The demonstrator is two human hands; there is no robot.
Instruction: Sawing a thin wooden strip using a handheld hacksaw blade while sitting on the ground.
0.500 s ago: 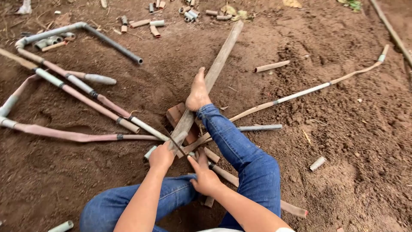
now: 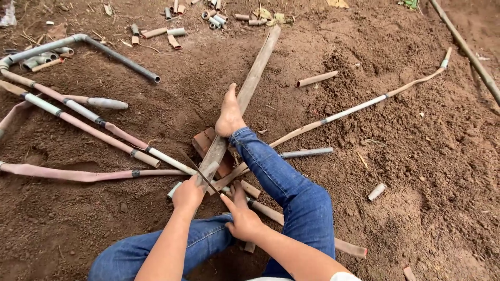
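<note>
I sit on bare soil with my right leg in blue jeans stretched forward. My bare foot (image 2: 229,117) presses a long flat brownish strip (image 2: 250,83) onto a red brick (image 2: 200,143). My left hand (image 2: 188,195) grips the strip's near end. A thin dark blade (image 2: 200,174) lies slantwise across the strip just above that hand. My right hand (image 2: 244,218) is beside the left one, with its forefinger and thumb at the blade's near end. Short pipe pieces (image 2: 260,208) lie under the hands.
Long muddy pipes with white joints (image 2: 83,122) fan out on the left, along with a grey bent pipe (image 2: 117,57). A thin curved pipe (image 2: 364,106) runs off to the right. Short pipe offcuts (image 2: 213,18) are scattered at the top, and one offcut (image 2: 376,191) lies at the right.
Almost nothing differs. Both hands stay at the strip's near end, and the foot keeps pressing on the strip.
</note>
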